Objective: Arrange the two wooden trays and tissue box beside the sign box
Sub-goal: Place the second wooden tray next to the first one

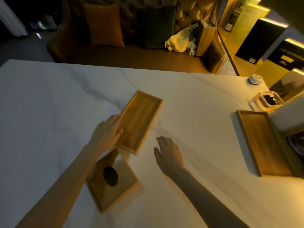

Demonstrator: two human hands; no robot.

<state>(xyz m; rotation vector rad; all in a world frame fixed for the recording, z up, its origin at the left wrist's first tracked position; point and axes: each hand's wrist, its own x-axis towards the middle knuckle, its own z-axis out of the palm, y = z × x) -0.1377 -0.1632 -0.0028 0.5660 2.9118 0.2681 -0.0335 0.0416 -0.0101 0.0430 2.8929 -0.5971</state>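
Observation:
One wooden tray (pixel 139 119) lies tilted near the middle of the white marble table (pixel 49 104). My left hand (pixel 107 132) rests flat against its left long edge, fingers spread, gripping nothing. The wooden tissue box (pixel 111 180), with a dark oval slot on top, sits below that hand, partly under my left forearm. My right hand (pixel 167 152) hovers open over bare table to the right of the tray, touching nothing. A second wooden tray (pixel 264 143) lies at the right, against a pale box (pixel 289 116) that may be the sign box.
A clear container with something dark inside (pixel 266 102) and a small white round device (pixel 255 79) sit at the table's far right corner. Beyond the far edge stands a leather sofa with cushions (pixel 105 25) and bags (pixel 179 40).

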